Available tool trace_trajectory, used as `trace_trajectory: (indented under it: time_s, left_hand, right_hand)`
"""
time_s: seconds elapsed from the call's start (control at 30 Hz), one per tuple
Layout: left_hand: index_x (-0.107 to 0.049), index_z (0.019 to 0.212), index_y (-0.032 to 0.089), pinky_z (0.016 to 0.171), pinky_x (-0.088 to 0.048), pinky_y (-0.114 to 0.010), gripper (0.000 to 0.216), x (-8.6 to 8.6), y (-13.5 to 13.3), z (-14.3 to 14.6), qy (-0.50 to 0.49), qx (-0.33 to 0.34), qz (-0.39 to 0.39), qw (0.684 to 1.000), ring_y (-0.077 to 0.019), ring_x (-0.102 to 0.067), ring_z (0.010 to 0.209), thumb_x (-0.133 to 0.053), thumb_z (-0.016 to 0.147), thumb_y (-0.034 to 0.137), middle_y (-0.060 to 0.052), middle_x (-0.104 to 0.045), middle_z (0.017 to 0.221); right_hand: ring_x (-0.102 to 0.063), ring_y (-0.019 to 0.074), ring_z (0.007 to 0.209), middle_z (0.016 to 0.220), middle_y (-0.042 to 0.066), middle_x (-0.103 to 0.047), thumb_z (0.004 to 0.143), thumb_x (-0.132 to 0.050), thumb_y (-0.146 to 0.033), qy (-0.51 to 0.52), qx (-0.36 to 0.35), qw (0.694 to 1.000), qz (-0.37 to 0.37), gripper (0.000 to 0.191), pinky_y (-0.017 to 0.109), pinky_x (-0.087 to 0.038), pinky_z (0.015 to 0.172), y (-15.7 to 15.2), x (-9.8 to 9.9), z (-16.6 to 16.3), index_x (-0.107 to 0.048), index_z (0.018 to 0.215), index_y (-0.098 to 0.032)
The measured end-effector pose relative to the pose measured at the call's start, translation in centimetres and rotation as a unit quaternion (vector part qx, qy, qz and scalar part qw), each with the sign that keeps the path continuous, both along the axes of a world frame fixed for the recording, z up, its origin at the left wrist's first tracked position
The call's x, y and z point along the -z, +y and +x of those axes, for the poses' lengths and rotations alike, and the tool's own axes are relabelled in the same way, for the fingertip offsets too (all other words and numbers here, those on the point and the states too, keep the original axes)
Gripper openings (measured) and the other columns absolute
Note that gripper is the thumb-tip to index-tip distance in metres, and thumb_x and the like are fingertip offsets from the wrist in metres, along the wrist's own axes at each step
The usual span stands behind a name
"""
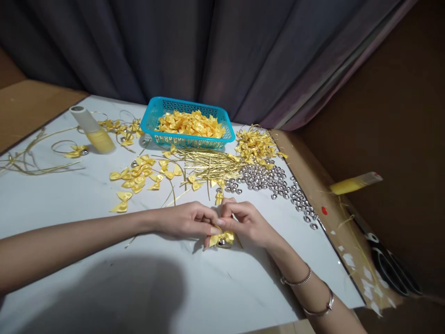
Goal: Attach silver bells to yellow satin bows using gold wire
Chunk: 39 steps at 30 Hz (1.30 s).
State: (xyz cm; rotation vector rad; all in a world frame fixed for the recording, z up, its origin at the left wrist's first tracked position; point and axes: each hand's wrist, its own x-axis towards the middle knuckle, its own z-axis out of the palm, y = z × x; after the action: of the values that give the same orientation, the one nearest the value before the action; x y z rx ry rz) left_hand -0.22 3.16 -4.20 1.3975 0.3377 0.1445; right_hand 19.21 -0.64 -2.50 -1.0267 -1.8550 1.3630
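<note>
One yellow satin bow (pixel 227 237) stretches crosswise, its left loop pinched by the left fingers (pixel 208 228); right fingers (pixel 230 224) curl just beyond it, hold unclear.

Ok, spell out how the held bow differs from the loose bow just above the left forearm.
The held bow is pinched in the left hand's fingers; the loose bow lies on the table. The held bow has a silver bead against it; the loose bow shows none. Both are yellow.
</note>
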Motion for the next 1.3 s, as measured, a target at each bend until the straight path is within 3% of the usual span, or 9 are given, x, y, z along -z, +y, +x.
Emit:
trace_trajectory:
  time_s: [0.27,0.5,0.6,0.73,0.83,0.93,1.3]
  left_hand:
    - [-0.058,0.079,0.014,0.062,-0.043,-0.022,0.023,-0.3,0.0,0.0,-0.005,-0.038,-0.001,0.999,-0.0106,-0.056,0.063,-0.054,0.088,0.035,-0.001,-0.063,0.068]
    - [-0.058,0.076,0.015,0.061,-0.042,-0.022,0.022,-0.2,-0.1,0.0,-0.016,-0.040,-0.001,0.999,-0.0103,-0.057,0.063,-0.054,0.089,0.032,0.000,-0.063,0.066]
    - [-0.058,0.079,0.015,0.062,-0.042,-0.022,0.020,-0.1,-0.1,0.0,-0.022,-0.041,0.007,0.999,-0.0103,-0.057,0.064,-0.055,0.088,0.031,0.000,-0.063,0.066]
    - [-0.058,0.079,0.014,0.060,-0.043,-0.022,0.021,0.0,-0.1,0.0,-0.028,-0.048,-0.014,0.998,-0.0103,-0.057,0.062,-0.055,0.089,0.033,0.001,-0.061,0.065]
    - [-0.059,0.080,0.014,0.060,-0.043,-0.022,0.022,0.0,0.0,0.0,-0.037,-0.055,-0.021,0.998,-0.0101,-0.057,0.062,-0.055,0.089,0.033,0.000,-0.060,0.066]
    - [-0.059,0.080,0.014,0.062,-0.044,-0.022,0.020,0.0,0.0,0.0,-0.037,-0.058,-0.014,0.998,-0.0100,-0.058,0.063,-0.055,0.089,0.032,0.000,-0.061,0.067]
    - [-0.059,0.082,0.014,0.061,-0.044,-0.022,0.017,0.3,-0.2,0.1,-0.028,-0.070,0.030,0.997,-0.0102,-0.057,0.064,-0.054,0.089,0.029,0.000,-0.060,0.068]
  right_hand:
    - [-0.038,0.0105,0.058,0.059,-0.004,-0.045,0.084,-0.059,-0.047,0.009,0.061,0.997,-0.056,0.038,0.026,-0.031,0.056,0.3,0.0,0.6,-0.047,0.061,-0.019]
    - [-0.038,0.0101,0.058,0.061,-0.004,-0.046,0.085,-0.057,-0.048,-0.062,-0.003,0.996,-0.064,0.036,0.025,-0.031,0.055,0.3,-1.0,1.1,-0.052,0.066,-0.017]
    - [-0.039,0.0095,0.057,0.061,-0.005,-0.044,0.085,-0.057,-0.045,-0.052,-0.012,0.996,-0.075,0.034,0.025,-0.033,0.055,0.2,-1.0,0.9,-0.048,0.066,-0.018]
    - [-0.054,0.0118,0.073,0.079,-0.001,-0.056,0.075,-0.071,-0.031,-0.023,-0.003,0.997,-0.076,0.027,0.026,-0.045,0.066,-0.2,-1.4,1.2,-0.049,0.085,-0.019]
    - [-0.060,0.0129,0.082,0.089,0.002,-0.062,0.076,-0.069,-0.022,-0.021,-0.022,0.997,-0.077,0.023,0.028,-0.050,0.073,-0.5,-1.9,1.7,-0.053,0.092,-0.018]
    - [-0.062,0.0122,0.076,0.084,0.002,-0.065,0.080,-0.065,-0.021,-0.040,-0.021,0.996,-0.072,0.012,0.027,-0.051,0.070,-0.5,-2.1,1.9,-0.061,0.090,-0.017]
    - [-0.068,0.0132,0.065,0.071,0.002,-0.070,0.078,-0.068,-0.023,-0.008,0.011,0.993,-0.120,0.009,0.027,-0.054,0.063,-0.5,-1.9,1.7,-0.067,0.085,-0.017]
